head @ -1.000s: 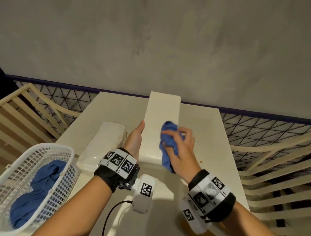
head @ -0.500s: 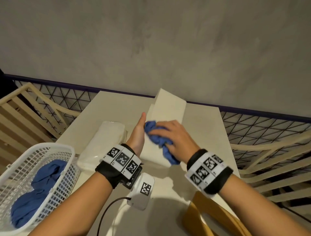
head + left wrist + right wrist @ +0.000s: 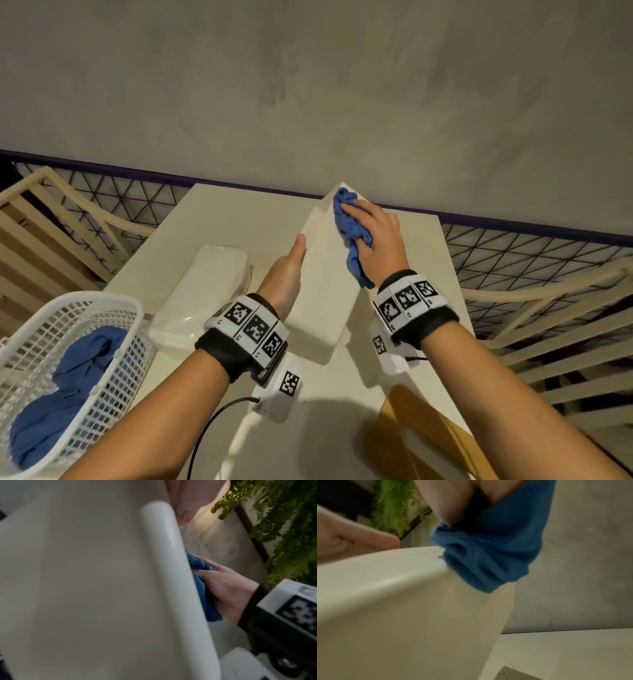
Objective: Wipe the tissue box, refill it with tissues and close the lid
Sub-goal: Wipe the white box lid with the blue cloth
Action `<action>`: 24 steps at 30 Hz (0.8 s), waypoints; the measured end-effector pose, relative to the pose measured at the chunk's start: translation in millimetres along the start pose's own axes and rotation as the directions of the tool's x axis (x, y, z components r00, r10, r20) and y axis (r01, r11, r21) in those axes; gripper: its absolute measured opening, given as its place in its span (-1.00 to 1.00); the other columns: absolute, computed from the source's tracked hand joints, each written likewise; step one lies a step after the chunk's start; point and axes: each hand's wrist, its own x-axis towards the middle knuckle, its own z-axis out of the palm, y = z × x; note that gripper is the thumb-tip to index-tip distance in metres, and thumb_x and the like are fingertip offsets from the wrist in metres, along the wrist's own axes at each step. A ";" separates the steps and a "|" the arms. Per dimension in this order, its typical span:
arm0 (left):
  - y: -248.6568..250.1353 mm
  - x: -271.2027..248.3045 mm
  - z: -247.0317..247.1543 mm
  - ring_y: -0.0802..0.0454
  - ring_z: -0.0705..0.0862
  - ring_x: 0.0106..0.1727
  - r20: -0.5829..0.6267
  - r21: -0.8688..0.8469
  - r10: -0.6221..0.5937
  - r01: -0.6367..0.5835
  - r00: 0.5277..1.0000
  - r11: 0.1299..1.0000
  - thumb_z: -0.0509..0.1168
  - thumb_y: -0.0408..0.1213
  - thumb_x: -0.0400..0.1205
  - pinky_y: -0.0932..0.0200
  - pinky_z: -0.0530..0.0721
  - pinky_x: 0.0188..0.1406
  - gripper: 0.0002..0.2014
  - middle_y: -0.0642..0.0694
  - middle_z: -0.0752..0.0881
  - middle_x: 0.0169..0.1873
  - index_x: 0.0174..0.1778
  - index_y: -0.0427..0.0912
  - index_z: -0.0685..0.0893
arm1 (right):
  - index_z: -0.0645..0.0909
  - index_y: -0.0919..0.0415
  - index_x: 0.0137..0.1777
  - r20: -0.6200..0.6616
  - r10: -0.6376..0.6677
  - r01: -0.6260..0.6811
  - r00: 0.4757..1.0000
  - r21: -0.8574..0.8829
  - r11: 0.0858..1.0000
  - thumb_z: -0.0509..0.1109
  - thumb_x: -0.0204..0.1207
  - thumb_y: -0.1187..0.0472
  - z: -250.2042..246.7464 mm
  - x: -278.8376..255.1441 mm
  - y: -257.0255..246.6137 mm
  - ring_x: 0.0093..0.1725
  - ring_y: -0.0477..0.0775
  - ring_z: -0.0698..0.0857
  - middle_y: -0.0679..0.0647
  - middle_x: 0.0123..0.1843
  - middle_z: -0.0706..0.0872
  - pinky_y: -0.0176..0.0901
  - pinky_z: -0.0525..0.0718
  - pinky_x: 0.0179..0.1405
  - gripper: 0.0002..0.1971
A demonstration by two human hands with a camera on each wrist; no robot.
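The white tissue box stands tilted on the white table, its far corner raised. My left hand lies flat against its left side, thumb pointing up the edge; the other fingers are hidden. My right hand grips a crumpled blue cloth and presses it on the box's far upper end. The left wrist view shows the box's rounded rim with the blue cloth beside it. In the right wrist view the cloth bunches over the box's corner.
A wrapped pack of tissues lies left of the box. A white mesh basket with blue cloths sits at the table's left edge. A wooden piece lies at the near right. Cream railings flank the table; a grey wall stands behind.
My right hand has slid the blue cloth from the box's near end up to its far end. The box has tipped further and turned to the right, and my left hand stayed on its side.
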 end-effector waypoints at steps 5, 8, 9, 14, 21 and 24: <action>6.7 -2.4 -4.9 -0.03 0.60 0.07 -0.085 0.188 0.141 -0.123 0.986 0.974 0.01 -0.04 0.71 0.13 0.45 0.12 -0.62 -0.14 0.67 0.02 0.13 -0.17 0.65 | 0.61 0.31 0.27 0.092 -0.221 0.221 0.971 0.016 0.975 0.21 0.30 0.44 11.6 -18.1 -27.4 0.22 0.24 0.49 0.31 0.32 0.61 -0.36 0.25 0.29 -0.51; 8.0 -6.3 -7.8 0.05 0.50 -0.32 -0.159 0.332 0.139 -0.080 0.977 0.940 0.01 0.00 0.69 0.17 0.37 -0.13 -0.56 -0.09 0.59 -0.30 -0.04 -0.29 0.65 | 0.58 0.33 0.29 0.027 -0.119 0.118 0.993 0.024 0.993 0.18 0.31 0.54 4.1 9.6 -15.7 0.24 0.34 0.50 0.30 0.36 0.58 -0.60 0.18 0.17 -0.48; 6.9 -6.3 -8.3 0.06 0.48 -0.36 -0.159 0.345 0.136 -0.074 0.978 0.936 0.02 0.02 0.67 0.14 0.39 -0.22 -0.54 -0.08 0.56 -0.37 -0.16 -0.29 0.63 | 0.56 0.34 0.31 -0.039 -0.046 0.046 0.998 0.020 0.999 0.20 0.30 0.61 2.2 19.0 -9.2 0.25 0.38 0.50 0.30 0.38 0.57 -0.64 0.17 0.15 -0.45; 6.0 -5.2 -8.8 -0.03 0.59 -0.12 -0.180 0.326 0.175 -0.109 0.968 0.939 0.02 -0.03 0.70 0.17 0.42 -0.05 -0.62 -0.14 0.67 -0.15 -0.14 -0.22 0.61 | 0.51 0.30 0.38 0.074 -0.096 0.097 0.993 -0.012 0.995 0.20 0.31 0.58 15.8 3.5 -29.9 0.32 0.27 0.44 0.28 0.43 0.50 -0.49 0.10 0.27 -0.41; 13.5 -8.4 -15.3 -0.08 0.71 0.06 -0.140 0.277 0.152 -0.109 0.979 0.955 -0.02 0.07 0.67 0.03 0.61 0.16 -0.52 -0.14 0.78 0.00 0.04 -0.17 0.70 | 0.51 0.26 0.39 -0.076 0.069 -0.070 0.995 -0.015 0.997 0.21 0.43 0.66 0.0 25.2 -1.4 0.32 0.36 0.43 0.31 0.43 0.48 -0.57 0.12 0.19 -0.45; 13.6 -4.9 -13.7 0.01 0.71 -0.10 -0.166 0.176 0.146 -0.117 0.975 0.978 0.00 0.03 0.69 0.17 0.61 -0.13 -0.60 -0.07 0.76 -0.14 -0.14 -0.09 0.68 | 0.51 0.24 0.38 -0.086 0.125 -0.122 0.988 0.047 0.991 0.18 0.42 0.69 6.0 4.7 -7.9 0.37 0.31 0.37 0.28 0.45 0.45 -0.51 0.10 0.29 -0.42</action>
